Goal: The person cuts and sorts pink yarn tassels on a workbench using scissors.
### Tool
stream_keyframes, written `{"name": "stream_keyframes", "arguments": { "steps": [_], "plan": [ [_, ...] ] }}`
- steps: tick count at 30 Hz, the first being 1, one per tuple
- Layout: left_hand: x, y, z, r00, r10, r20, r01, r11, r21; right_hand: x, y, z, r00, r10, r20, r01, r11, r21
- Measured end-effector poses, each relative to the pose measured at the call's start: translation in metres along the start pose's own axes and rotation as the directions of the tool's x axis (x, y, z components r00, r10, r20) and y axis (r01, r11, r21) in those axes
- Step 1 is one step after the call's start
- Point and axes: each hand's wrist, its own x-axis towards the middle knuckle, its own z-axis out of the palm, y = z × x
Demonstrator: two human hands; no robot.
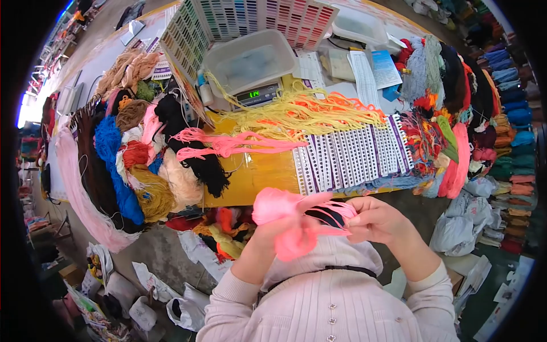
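Cream ribbed knitwear (pixel 330 302), buttoned down the front, sits closest to the lens, and just beyond it both hands are raised between the body and the table (pixel 245 179). The left hand (pixel 272 231) grasps a bright pink skein (pixel 276 206), whose loose folds bulge above and below the grip (blur hides exactly how the fingers curl). The right hand (pixel 379 219) pinches strands of that skein between thumb and fingertips; spreading them across the gap presumably keeps them apart and easy to see.

Beyond the hands, a row of white perforated cards (pixel 353 154) lies on the tabletop, side by side, perhaps so that each stays within reach. Pink strands (pixel 239 142) stretch out to their left, their ends reaching the cards, while yellow and orange strands (pixel 319 114) lie along the far side, seemingly laid lengthwise to avoid tangling.

Farther back, a digital scale (pixel 257 96) shows lit green digits beside a clear plastic tub (pixel 250 62), and a colour chart (pixel 296 23) stands unfolded behind, likely upright for easy viewing. Heaped yarn (pixel 118 139) fills the left end; more skeins (pixel 456 165) hang over the right.
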Motion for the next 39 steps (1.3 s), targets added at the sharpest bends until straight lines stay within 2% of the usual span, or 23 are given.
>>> {"name": "stream_keyframes", "arguments": {
  "steps": [2, 3, 4, 6, 7, 9, 11, 13, 15, 16, 18, 19, 20, 21, 23, 24, 25, 27, 29, 32, 33, 35, 39],
  "plan": [
    [0.011, 0.001, 0.008, 1.0, 0.018, -0.022, -0.007, 0.906, 0.422, -0.004, -0.005, -0.002, 0.995, 0.082, 0.057, -0.081, 0.997, -0.008],
    [0.016, 0.005, 0.006, 0.999, -0.049, -0.009, 0.047, 0.845, 0.533, -0.01, -0.01, 0.003, 0.996, 0.025, -0.088, -0.051, 0.952, -0.302],
    [0.021, 0.009, 0.004, 0.993, -0.116, 0.003, 0.087, 0.765, 0.638, -0.014, -0.012, 0.006, 0.987, -0.105, -0.12, 0.016, 0.814, -0.58],
    [0.028, 0.026, -0.012, 0.914, -0.402, 0.057, 0.297, 0.758, 0.581, -0.018, -0.017, 0.01, 0.935, -0.352, -0.046, 0.069, 0.306, -0.949],
    [0.021, 0.015, -0.019, 0.953, -0.26, -0.158, 0.304, 0.817, 0.49, -0.019, -0.022, 0.015, 0.951, -0.309, 0.009, 0.084, 0.23, -0.97],
    [0.014, 0.026, -0.03, 0.963, -0.087, -0.257, 0.186, 0.902, 0.391, -0.011, -0.031, 0.001, 0.882, -0.427, 0.2, 0.402, 0.46, -0.792],
    [-0.005, 0.035, -0.075, 0.975, 0.057, -0.215, -0.103, 0.973, -0.209, 0.001, -0.042, -0.019, 0.801, -0.523, 0.29, 0.59, 0.611, -0.528],
    [-0.047, 0.03, -0.149, 0.923, 0.275, -0.27, -0.384, 0.601, -0.701, 0.011, -0.055, -0.063, 0.794, -0.579, 0.186, 0.607, 0.731, -0.312],
    [-0.129, 0.022, -0.237, 0.793, 0.353, -0.496, -0.608, 0.41, -0.68, 0.022, -0.072, -0.132, 0.773, -0.635, -0.01, 0.629, 0.768, -0.124],
    [-0.143, 0.018, -0.239, 0.594, 0.319, -0.739, -0.755, 0.538, -0.375, 0.023, -0.083, -0.177, 0.742, -0.657, -0.135, 0.657, 0.752, -0.044],
    [-0.162, 0.014, -0.232, 0.062, 0.333, -0.941, -0.561, 0.791, 0.244, 0.0, -0.115, -0.281, 0.614, -0.691, -0.382, 0.753, 0.658, 0.022],
    [-0.167, 0.014, -0.223, -0.217, 0.386, -0.897, -0.284, 0.854, 0.437, -0.029, -0.135, -0.337, 0.516, -0.712, -0.477, 0.806, 0.591, -0.01],
    [-0.185, 0.016, -0.231, -0.265, 0.331, -0.906, -0.364, 0.835, 0.412, -0.069, -0.16, -0.4, 0.436, -0.725, -0.533, 0.845, 0.533, -0.035],
    [-0.204, 0.019, -0.24, -0.313, 0.274, -0.91, -0.443, 0.805, 0.395, -0.114, -0.181, -0.468, 0.14, -0.828, -0.543, 0.816, 0.407, -0.41],
    [-0.215, 0.025, -0.259, -0.116, 0.297, -0.948, -0.574, 0.759, 0.308, -0.17, -0.213, -0.496, 0.093, -0.853, -0.514, 0.845, 0.341, -0.412],
    [-0.191, 0.018, -0.259, 0.188, 0.309, -0.932, -0.7, 0.708, 0.093, -0.134, -0.207, -0.438, 0.19, -0.912, -0.364, 0.789, 0.363, -0.496],
    [-0.166, 0.011, -0.258, 0.474, 0.292, -0.831, -0.705, 0.691, -0.16, -0.085, -0.187, -0.396, 0.226, -0.91, -0.347, 0.568, 0.413, -0.712],
    [-0.073, -0.015, -0.262, 0.766, 0.189, -0.615, -0.515, 0.753, -0.41, 0.003, -0.146, -0.331, 0.319, -0.893, -0.317, 0.146, 0.377, -0.915],
    [0.0, -0.038, -0.272, 0.802, 0.129, -0.584, -0.405, 0.836, -0.371, 0.081, -0.1, -0.305, 0.464, -0.845, -0.265, 0.139, 0.366, -0.92],
    [0.11, -0.052, -0.242, 0.682, 0.088, -0.726, -0.146, 0.989, -0.018, 0.168, -0.044, -0.297, 0.542, -0.821, -0.181, 0.187, 0.328, -0.926],
    [0.138, -0.056, -0.235, 0.61, 0.113, -0.784, 0.027, 0.986, 0.163, 0.188, -0.031, -0.297, 0.529, -0.834, -0.155, 0.195, 0.297, -0.935],
    [0.189, -0.071, -0.234, 0.618, 0.178, -0.766, 0.173, 0.919, 0.354, 0.213, -0.015, -0.299, 0.485, -0.868, -0.108, 0.181, 0.221, -0.958],
    [0.234, -0.095, -0.255, 0.584, 0.113, -0.804, 0.449, 0.78, 0.436, 0.233, -0.006, -0.302, 0.381, -0.921, 0.077, 0.101, -0.041, -0.994]
  ]
}}
